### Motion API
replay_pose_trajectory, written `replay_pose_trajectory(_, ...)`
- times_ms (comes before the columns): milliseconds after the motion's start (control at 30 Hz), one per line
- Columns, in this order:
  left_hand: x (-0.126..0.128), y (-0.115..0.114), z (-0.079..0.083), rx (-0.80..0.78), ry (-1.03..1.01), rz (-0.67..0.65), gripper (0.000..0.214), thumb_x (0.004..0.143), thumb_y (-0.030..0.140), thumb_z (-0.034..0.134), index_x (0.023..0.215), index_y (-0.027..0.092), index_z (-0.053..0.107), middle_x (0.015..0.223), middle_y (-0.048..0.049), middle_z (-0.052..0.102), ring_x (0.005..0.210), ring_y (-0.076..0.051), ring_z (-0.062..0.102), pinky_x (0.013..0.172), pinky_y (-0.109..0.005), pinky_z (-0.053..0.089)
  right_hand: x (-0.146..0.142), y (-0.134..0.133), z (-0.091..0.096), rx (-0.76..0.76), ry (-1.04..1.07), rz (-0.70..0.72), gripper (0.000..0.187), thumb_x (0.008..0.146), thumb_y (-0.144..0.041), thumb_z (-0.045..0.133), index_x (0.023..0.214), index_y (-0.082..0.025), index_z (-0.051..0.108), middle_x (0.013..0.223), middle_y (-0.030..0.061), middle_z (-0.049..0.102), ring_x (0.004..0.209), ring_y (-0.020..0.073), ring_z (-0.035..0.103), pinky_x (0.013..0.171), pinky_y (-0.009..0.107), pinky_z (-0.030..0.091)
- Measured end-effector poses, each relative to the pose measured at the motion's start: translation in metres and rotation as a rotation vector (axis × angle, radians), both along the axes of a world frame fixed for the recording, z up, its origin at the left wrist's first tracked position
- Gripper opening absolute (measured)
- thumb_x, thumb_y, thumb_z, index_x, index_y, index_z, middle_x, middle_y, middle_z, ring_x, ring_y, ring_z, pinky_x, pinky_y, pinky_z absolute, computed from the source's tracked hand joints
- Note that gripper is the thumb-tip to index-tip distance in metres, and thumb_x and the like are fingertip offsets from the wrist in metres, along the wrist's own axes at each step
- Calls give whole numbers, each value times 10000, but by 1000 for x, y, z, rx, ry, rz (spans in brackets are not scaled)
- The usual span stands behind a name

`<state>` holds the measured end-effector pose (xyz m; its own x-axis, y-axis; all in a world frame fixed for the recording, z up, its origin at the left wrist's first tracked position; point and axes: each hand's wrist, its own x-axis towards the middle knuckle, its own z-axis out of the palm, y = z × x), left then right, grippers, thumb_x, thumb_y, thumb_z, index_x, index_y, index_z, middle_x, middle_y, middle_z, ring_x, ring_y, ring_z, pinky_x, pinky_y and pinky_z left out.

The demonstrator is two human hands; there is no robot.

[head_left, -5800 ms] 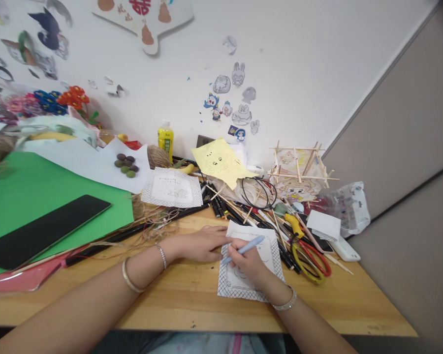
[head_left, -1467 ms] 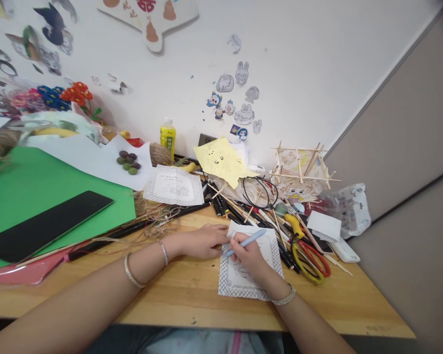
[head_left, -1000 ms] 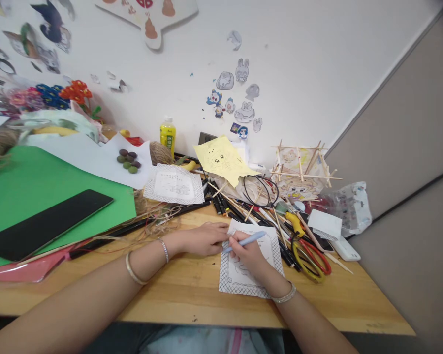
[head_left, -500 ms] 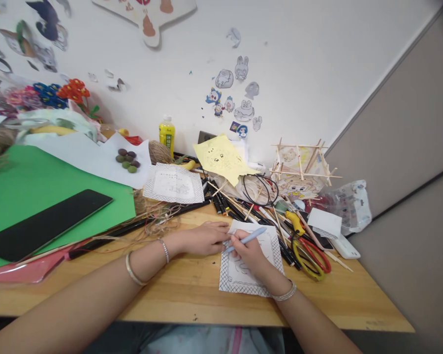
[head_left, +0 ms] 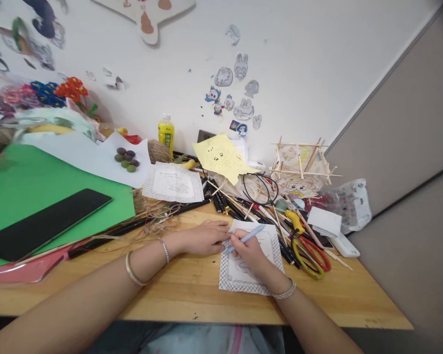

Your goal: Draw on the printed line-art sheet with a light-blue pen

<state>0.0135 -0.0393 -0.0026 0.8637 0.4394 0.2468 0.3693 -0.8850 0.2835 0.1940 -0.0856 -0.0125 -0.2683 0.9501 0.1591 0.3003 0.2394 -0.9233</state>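
My right hand (head_left: 250, 254) grips a light blue pen (head_left: 248, 238), its tip down on a small white paper with a checked border (head_left: 239, 278) that lies on the wooden table (head_left: 177, 290). A line drawing shows on the paper, partly hidden under my hand. My left hand (head_left: 203, 238) lies flat on the table with its fingertips pressing the paper's left edge. Both wrists wear bracelets.
Black pens, wooden sticks and scissors with red and yellow handles (head_left: 310, 255) crowd the table right of the paper. A second bordered paper (head_left: 173, 183), a yellow drawing (head_left: 221, 158), a stick frame (head_left: 302, 167), a green sheet (head_left: 40, 187) with a black tablet (head_left: 44, 223), and a yellow bottle (head_left: 166, 133) lie behind.
My right hand and the pen have shifted only slightly over the paper. The view has drifted a little; my left hand stays on the paper's edge.
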Motion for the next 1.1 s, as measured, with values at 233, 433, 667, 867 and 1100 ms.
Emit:
replay_pose_trajectory(233,0,-1,3,-27,-18,-55,302,856,274,457,1148,260,534,1172,-47,569,1141,-225,457,1001,-361,306,0,1,-1,-1,-1,-10,262,800,-228,437,542,-185,431,472,-43,441,464,95,418,473,205,328)
replay_pose_trajectory(433,-1,0,1,-28,-17,-45,291,859,300,464,1135,259,544,1168,-48,570,1140,-224,459,996,-359,314,1,1,-1,-27,-8,-18,236,781,-231,449,553,-178,477,457,-47,425,445,92,418,439,197,320)
replay_pose_trajectory(667,0,-3,6,-38,-37,-58,315,848,272,482,1158,267,538,1189,-44,571,1141,-221,468,996,-349,320,1,2,1,-115,55,-20,207,752,-236,454,563,-171,506,471,-36,478,404,82,414,388,188,302)
replay_pose_trajectory(867,-4,-7,17,-117,-11,-89,546,783,256,560,1307,293,413,1316,-35,474,1225,-250,392,1028,-365,280,10,8,20,-126,284,-89,218,747,-281,470,553,-184,465,378,-49,454,338,79,378,341,180,258)
replay_pose_trajectory(1100,-4,-3,20,-179,-32,-179,325,811,190,533,1120,279,577,1154,8,596,1124,-198,478,1061,-339,219,2,7,8,-96,130,18,231,771,-277,489,561,-181,468,413,-49,468,361,73,390,367,180,296)
